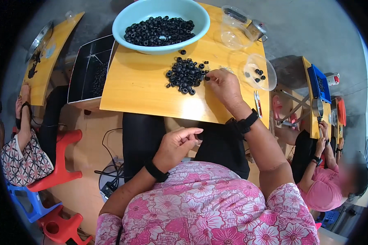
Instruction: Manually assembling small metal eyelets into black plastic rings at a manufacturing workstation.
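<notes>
A: Starting at the right hand (pixel 226 86). Gripping what?
B: Pinching one small black piece (pixel 207 78) between thumb and forefinger, just beside the right edge of the pile of black rings (pixel 186 75).
A: And doing what with the left hand (pixel 176 145)?
B: Hovering on the body's side of the pile, well apart from it, almost bringing thumb and forefinger together. Not managing to tell whether gripping a piece, against the dark trousers (pixel 143 139).
A: Counting the pile?
B: Giving up, overlapping too thickly; lying on one yellow table (pixel 143 92). Spotting one stray ring (pixel 183 52) just beyond the pile, then, farther beyond, one light-blue basin (pixel 161 50), containing many more rings.
A: Finding what to the right of the pile?
B: Seeing one round clear dish (pixel 268 67) with at least four black pieces (pixel 257 80), plus, nearer the body, one pair of snips (pixel 257 104). Beyond the pile, rightward, noticing one lidded metal cup (pixel 255 30) near some clear containers (pixel 232 41).
A: Looking left of the pile?
B: Making out one dark box (pixel 79 81), also containing black pieces. Farther left, counting one seated person (pixel 26 159), two red stools (pixel 67 161) and one blue stool (pixel 26 202).
A: Far right of the pile?
B: Noting one person in pink (pixel 323 188).
</notes>
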The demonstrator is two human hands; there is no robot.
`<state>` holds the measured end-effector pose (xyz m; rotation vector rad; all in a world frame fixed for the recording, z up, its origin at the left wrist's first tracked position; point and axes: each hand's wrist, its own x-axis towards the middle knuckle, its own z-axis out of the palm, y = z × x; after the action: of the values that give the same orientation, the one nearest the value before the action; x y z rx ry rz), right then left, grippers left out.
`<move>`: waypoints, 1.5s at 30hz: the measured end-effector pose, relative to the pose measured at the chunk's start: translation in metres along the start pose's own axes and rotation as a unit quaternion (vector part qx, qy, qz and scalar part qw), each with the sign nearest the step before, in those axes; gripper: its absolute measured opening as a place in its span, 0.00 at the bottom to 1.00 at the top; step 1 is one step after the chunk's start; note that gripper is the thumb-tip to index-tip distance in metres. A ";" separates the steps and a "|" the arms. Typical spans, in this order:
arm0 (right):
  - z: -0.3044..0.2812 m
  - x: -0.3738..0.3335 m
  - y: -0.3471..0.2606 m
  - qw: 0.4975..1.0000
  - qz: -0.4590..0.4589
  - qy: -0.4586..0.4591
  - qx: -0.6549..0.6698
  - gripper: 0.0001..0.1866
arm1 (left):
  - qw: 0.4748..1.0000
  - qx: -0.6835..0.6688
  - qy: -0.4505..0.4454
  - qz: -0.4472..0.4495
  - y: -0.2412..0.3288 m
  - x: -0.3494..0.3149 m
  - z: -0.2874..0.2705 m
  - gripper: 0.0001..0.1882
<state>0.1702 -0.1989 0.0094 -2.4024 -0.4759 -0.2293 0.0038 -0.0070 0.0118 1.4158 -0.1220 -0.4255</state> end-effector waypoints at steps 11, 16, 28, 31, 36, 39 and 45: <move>0.005 -0.002 -0.001 0.998 -0.023 0.024 -0.053 0.07 | 1.000 0.007 0.002 -0.012 0.000 0.001 0.002 0.14; 0.004 -0.007 -0.006 0.998 -0.037 0.019 -0.040 0.05 | 1.000 0.029 0.007 -0.010 0.003 -0.001 0.001 0.14; 0.008 -0.005 -0.004 0.998 -0.045 0.028 -0.041 0.09 | 1.000 0.008 0.001 -0.024 0.000 -0.002 0.003 0.15; 0.009 -0.005 -0.006 0.998 -0.040 0.001 -0.058 0.10 | 0.999 0.035 0.002 0.000 -0.004 -0.002 0.002 0.15; 0.005 -0.011 -0.008 0.999 -0.002 -0.026 -0.032 0.10 | 0.999 0.043 0.028 0.008 -0.001 -0.002 0.004 0.15; 0.004 -0.020 -0.007 0.991 0.036 -0.020 0.128 0.07 | 0.999 0.044 0.024 -0.021 0.001 -0.003 0.002 0.15; -0.025 -0.051 -0.043 0.804 0.286 -0.167 0.494 0.09 | 0.998 -0.002 0.061 0.035 -0.004 -0.001 0.000 0.15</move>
<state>0.1057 -0.1983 0.0388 -1.4191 0.0380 0.5956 0.0016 -0.0073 0.0082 1.4252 -0.0715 -0.2807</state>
